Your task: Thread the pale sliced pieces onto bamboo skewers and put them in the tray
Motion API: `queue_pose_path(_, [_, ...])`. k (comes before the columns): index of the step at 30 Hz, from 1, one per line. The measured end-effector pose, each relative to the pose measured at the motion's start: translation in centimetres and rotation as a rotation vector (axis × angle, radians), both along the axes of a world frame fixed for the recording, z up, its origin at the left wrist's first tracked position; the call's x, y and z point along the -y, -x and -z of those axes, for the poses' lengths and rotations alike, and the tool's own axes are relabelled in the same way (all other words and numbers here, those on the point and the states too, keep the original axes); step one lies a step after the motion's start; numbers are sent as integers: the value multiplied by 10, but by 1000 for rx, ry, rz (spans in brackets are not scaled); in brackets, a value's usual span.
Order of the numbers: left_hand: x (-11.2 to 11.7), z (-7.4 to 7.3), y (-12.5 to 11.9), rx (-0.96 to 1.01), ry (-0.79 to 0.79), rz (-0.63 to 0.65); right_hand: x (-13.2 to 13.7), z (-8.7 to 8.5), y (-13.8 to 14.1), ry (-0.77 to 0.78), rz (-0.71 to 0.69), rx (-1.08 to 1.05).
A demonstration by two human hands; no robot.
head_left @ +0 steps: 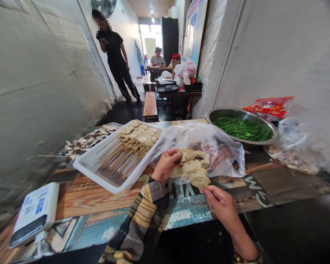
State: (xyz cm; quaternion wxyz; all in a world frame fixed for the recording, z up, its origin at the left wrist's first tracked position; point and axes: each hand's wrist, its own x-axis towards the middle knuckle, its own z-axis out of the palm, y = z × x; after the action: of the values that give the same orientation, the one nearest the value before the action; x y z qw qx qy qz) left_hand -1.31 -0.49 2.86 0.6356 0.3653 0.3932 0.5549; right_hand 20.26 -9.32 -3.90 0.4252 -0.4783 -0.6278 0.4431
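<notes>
My left hand point(166, 165) is closed around a bunch of pale sliced mushroom pieces point(194, 167), held above the patterned table. My right hand point(220, 200) pinches the lowest slice of that bunch from below; whether a skewer runs through the slices I cannot make out. Just behind the slices lies a crumpled clear plastic bag point(220, 146). To the left stands a white rectangular tray point(90, 165) with several wooden skewers point(121, 154) loaded with the same pale slices.
Darker mushroom pieces point(85, 141) lie left of the tray. A steel bowl of green stems point(243, 126) stands at the back right, beside a red packet point(269, 106) and another plastic bag point(294, 154). A white device point(35, 212) lies at front left. A person stands in the aisle; another sits farther back.
</notes>
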Motion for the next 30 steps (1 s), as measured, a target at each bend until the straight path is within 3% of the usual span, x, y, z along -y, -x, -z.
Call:
queue_pose_path(19, [-1,3,1,31,39,54,2,-5,1,19,-6,-51])
queue_pose_path(30, [0,0,2,69,41,20,3,-4,2,18,-1,-75])
